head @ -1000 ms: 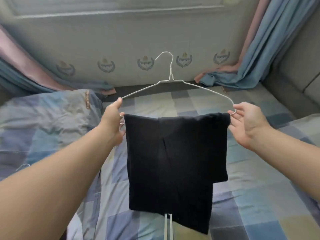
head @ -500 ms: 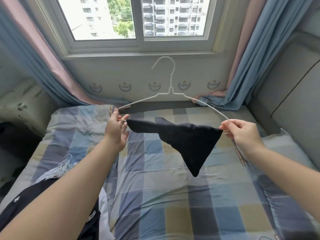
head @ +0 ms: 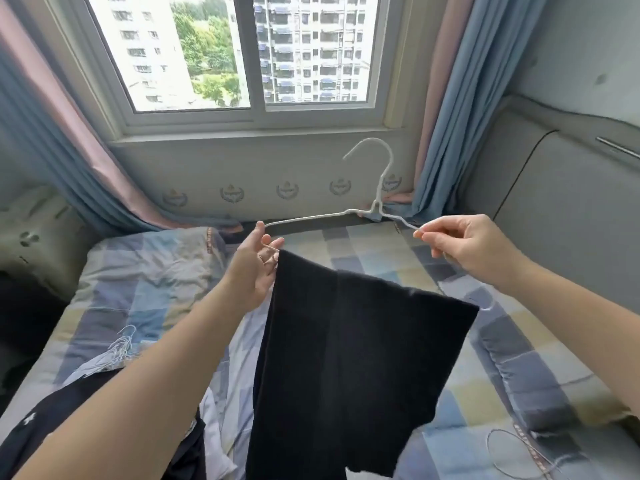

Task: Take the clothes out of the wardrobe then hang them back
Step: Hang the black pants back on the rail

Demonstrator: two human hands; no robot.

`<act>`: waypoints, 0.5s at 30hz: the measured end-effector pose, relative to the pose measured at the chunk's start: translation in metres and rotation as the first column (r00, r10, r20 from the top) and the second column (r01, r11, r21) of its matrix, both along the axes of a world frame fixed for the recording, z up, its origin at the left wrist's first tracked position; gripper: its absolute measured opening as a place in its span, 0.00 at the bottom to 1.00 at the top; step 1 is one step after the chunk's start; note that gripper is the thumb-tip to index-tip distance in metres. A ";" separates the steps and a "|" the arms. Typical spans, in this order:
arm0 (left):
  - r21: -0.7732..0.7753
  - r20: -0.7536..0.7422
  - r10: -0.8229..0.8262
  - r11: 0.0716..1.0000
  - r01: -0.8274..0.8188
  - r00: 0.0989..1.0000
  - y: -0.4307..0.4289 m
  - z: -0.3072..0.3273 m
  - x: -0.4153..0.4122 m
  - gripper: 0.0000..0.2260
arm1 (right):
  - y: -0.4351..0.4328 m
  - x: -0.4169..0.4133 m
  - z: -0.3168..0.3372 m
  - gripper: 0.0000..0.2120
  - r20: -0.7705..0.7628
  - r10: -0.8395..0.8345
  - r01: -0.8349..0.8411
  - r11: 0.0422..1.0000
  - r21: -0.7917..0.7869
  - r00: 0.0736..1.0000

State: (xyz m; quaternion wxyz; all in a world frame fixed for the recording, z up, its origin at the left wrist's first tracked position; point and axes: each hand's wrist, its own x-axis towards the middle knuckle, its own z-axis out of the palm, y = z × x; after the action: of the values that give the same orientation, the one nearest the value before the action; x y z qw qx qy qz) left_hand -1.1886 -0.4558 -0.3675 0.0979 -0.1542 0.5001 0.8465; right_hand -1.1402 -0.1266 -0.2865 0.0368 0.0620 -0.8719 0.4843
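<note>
A white wire hanger (head: 375,206) is held up over the bed, its hook pointing up toward the window. A black folded garment (head: 349,368) hangs down from its lower bar, slanting lower on the right. My left hand (head: 254,268) grips the hanger's left corner beside the garment's top edge. My right hand (head: 465,242) pinches the upper right arm of the hanger between thumb and fingers, above and clear of the cloth.
A checked bedspread (head: 145,292) covers the bed below. A pile of white hangers (head: 117,348) and dark clothes (head: 52,427) lies at lower left. Another wire hanger (head: 516,455) lies at lower right. Curtains flank the window (head: 249,53); a padded headboard (head: 561,216) stands on the right.
The garment, bunched into a triangle half a second ago, now hangs long and flat. My right hand has slid up the hanger's arm toward the hook. The camera has tilted up since one second ago.
</note>
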 end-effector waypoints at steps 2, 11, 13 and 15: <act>-0.006 0.002 -0.108 0.994 0.109 0.994 0.001 -0.004 0.010 0.18 | -0.017 0.021 0.006 0.05 0.037 0.012 -0.010 0.999 -0.047 0.999; -0.169 0.015 -0.521 0.840 0.515 0.854 -0.006 -0.036 0.050 0.25 | -0.092 0.128 -0.003 0.20 0.274 0.228 -0.026 0.811 -0.584 0.934; -0.191 0.015 -0.556 0.814 0.548 0.831 -0.001 -0.034 0.059 0.23 | -0.099 0.150 -0.012 0.35 0.300 0.259 0.021 0.725 -0.689 0.918; -0.227 0.009 -0.613 0.769 0.598 0.790 0.006 -0.033 0.068 0.25 | -0.102 0.174 -0.022 0.42 0.312 0.198 0.110 0.658 -0.745 0.929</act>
State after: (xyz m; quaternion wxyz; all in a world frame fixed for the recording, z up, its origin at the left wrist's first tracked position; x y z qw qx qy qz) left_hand -1.1208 -0.4494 -0.4009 0.3313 0.0332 0.6156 0.7143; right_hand -0.9662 -0.2286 -0.3086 -0.1162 -0.0288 -0.5826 0.8039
